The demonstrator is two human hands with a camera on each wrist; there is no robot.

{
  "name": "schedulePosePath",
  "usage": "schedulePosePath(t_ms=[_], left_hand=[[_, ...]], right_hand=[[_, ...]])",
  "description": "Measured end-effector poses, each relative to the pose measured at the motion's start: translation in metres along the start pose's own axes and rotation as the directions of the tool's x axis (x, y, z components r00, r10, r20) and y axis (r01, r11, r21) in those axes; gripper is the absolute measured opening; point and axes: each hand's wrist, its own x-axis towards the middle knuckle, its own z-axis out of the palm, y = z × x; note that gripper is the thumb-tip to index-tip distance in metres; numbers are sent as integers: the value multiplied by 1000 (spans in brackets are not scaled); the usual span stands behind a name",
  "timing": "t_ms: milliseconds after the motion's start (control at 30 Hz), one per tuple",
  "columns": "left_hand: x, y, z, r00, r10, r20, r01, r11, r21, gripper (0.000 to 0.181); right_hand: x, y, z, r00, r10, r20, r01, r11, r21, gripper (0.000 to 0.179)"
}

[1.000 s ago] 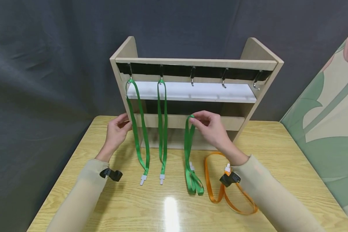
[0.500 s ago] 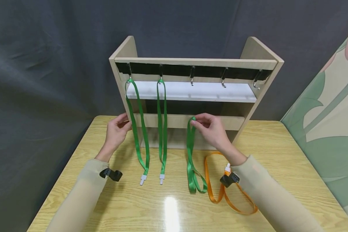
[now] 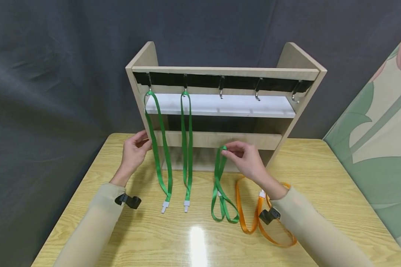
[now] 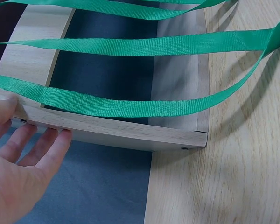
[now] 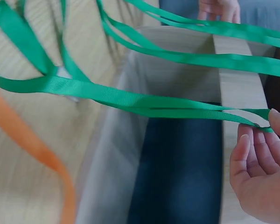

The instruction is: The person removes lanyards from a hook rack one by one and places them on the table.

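At far left, our left grip [image 3: 133, 151] holds the near edge of the rack [image 3: 205, 139], thumb at the front, fingers on the outer side. To work well, we should press just enough there to steady it, without tugging the first strap [image 3: 167, 157], hanging just beside that grip, or the second strap [image 3: 190, 148], farther toward 3 o'clock.

Next comes the third strap [image 5: 121, 99], which we had better handle by its top alone: the pinch should leave the loop open, and the crossed lower part ought to fall straight before any lift. Our right grip [image 3: 246, 160] is narrow, thumb and fingertips pinching the top of that loop. From the pinch, the strap drops toward 6 o'clock, crossing itself, its low folds seeming to rest on the counter [image 3: 147, 237]; the bare third hook [image 3: 221, 93] sits at 12 o'clock, well apart.

Rightmost, the orange strap [image 5: 30, 142] lies at 5 o'clock from the pinch, near those green folds, so we do best to raise ours without snagging it.
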Motion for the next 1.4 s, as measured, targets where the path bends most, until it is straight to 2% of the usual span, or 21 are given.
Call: schedulePosePath(t_ms=[300, 700, 1200, 1400], left_hand=[[0, 0, -1, 1000, -2, 5, 2, 1000, 1, 33], [0, -1, -2, 1000, -11, 4, 11, 1000, 0, 33], [0, 1, -1, 1000, -14, -4, 14, 1000, -1, 33], [-1, 1, -1, 1000, -25, -2, 25, 1000, -2, 34]], right_hand=[[-14, 10, 2, 998, -25, 55, 25, 1000, -4, 17], [-41, 19, 5, 977, -26, 209, 33, 999, -27, 14], [-64, 33, 10, 920, -52, 388, 96, 991, -96, 9], [-74, 42, 15, 870, -55, 489, 124, 986, -111, 7]])
